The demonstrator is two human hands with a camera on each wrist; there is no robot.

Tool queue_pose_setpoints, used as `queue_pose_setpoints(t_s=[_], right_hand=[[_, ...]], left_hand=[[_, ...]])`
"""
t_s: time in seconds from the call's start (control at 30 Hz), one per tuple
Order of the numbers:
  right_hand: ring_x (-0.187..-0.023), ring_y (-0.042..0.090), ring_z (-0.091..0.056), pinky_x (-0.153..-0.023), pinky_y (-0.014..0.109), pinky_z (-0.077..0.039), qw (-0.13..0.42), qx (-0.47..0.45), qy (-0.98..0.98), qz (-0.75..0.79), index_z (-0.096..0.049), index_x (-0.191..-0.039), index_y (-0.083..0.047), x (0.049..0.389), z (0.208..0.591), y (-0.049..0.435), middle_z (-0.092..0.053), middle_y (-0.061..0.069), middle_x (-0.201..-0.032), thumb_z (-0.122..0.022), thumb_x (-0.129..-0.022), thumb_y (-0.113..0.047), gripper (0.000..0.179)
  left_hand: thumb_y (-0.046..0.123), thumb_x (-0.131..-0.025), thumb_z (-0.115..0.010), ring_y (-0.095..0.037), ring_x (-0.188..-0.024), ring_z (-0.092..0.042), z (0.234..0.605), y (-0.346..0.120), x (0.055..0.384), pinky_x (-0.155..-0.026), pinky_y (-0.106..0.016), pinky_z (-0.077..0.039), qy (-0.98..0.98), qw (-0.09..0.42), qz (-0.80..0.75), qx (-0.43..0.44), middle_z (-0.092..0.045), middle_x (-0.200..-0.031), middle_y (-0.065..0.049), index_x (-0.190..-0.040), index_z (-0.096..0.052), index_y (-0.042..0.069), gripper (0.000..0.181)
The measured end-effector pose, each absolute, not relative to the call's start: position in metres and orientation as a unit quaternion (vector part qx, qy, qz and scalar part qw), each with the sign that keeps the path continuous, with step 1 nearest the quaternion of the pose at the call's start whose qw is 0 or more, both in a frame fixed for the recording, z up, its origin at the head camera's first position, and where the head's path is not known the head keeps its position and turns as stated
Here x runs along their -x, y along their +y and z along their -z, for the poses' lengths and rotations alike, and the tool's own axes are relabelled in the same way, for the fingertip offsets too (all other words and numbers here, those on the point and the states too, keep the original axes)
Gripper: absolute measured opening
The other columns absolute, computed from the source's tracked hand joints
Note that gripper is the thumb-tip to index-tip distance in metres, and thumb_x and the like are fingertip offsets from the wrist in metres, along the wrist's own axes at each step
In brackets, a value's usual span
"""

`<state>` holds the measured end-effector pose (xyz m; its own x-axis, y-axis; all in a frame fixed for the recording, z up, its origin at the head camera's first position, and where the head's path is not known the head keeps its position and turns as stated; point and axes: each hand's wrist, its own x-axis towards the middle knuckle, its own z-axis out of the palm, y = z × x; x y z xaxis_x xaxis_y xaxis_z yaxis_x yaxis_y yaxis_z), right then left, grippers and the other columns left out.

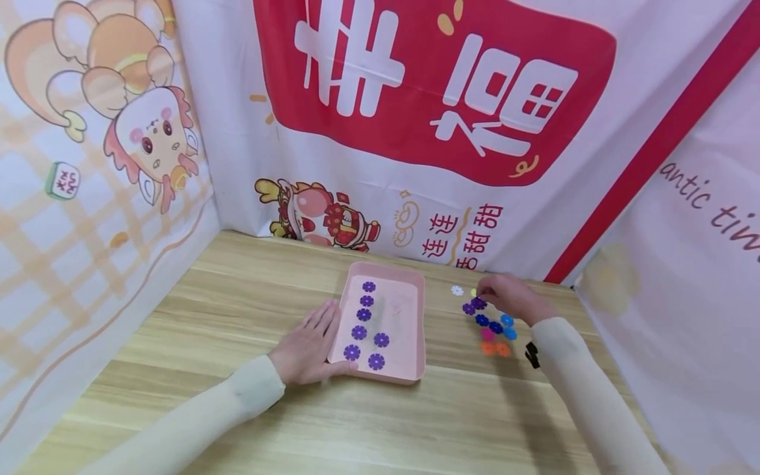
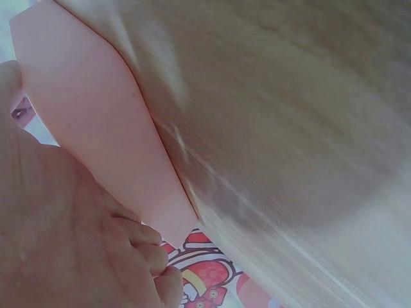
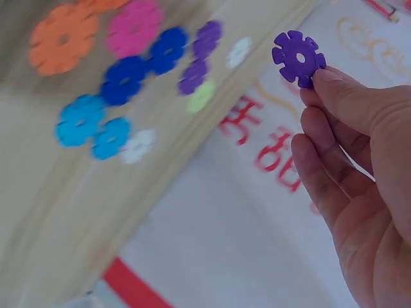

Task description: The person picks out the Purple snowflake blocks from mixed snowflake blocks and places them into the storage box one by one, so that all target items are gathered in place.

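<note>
My left hand (image 1: 305,346) rests along the left side of a pink tray (image 1: 406,316), fingers straight and thumb at its near left corner. The tray's pink outer wall (image 2: 96,96) runs beside that hand in the left wrist view. Inside the tray lie purple notched plastic discs (image 1: 359,332), several in a column on the left and two beside its near end. To the right of the tray, my right hand (image 1: 513,297) pinches a purple notched disc (image 3: 299,59) between thumb and forefinger, raised over the back of the table. Two more purple discs (image 3: 192,76) lie below it on the wood.
Around the right hand lie loose discs: orange (image 1: 503,349), pink (image 1: 488,334), dark blue (image 1: 482,320), light blue (image 1: 509,334), yellow-green (image 3: 201,97) and white (image 1: 456,290). Printed cloth (image 1: 380,211) hangs behind the wooden table (image 1: 267,270), with more on both sides.
</note>
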<state>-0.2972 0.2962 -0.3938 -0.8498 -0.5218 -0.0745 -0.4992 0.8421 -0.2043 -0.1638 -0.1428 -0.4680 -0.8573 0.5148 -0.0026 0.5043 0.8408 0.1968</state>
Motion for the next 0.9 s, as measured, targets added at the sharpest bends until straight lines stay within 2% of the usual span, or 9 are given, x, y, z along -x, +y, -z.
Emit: queue_pose_setpoints(t_s=[0.17, 0.57, 0.9], right_hand=[[-0.077, 0.012, -0.061, -0.074, 0.034, -0.060, 0.048, 0.316, 0.944, 0.079, -0.077, -0.096, -0.009, 0.295, 0.383, 0.267, -0.074, 0.004, -0.088, -0.071, -0.100, -0.003, 0.010], [-0.076, 0.010, -0.062, -0.071, 0.027, -0.058, 0.066, 0.372, 0.923, 0.068, -0.078, -0.097, -0.012, 0.293, 0.379, 0.191, -0.076, 0.001, -0.091, -0.069, -0.102, -0.006, 0.012], [-0.090, 0.009, -0.071, -0.081, 0.023, -0.062, 0.075, 0.393, 0.915, 0.058, -0.080, -0.102, -0.015, 0.291, 0.397, 0.146, -0.079, -0.001, -0.101, -0.070, -0.101, -0.006, 0.014]], left_hand=[[0.078, -0.097, -0.051, -0.047, -0.162, -0.021, 0.468, -0.143, 0.164, -0.133, -0.057, -0.024, 0.960, 0.031, -0.090, -0.263, -0.019, -0.172, -0.032, -0.163, -0.022, -0.012, 0.115], [0.078, -0.097, -0.049, -0.047, -0.162, -0.020, 0.469, -0.144, 0.163, -0.133, -0.058, -0.023, 0.960, 0.033, -0.091, -0.263, -0.019, -0.172, -0.032, -0.163, -0.022, -0.012, 0.115], [0.078, -0.097, -0.050, -0.047, -0.162, -0.020, 0.469, -0.143, 0.165, -0.133, -0.058, -0.024, 0.959, 0.028, -0.088, -0.269, -0.019, -0.172, -0.032, -0.163, -0.022, -0.012, 0.114]])
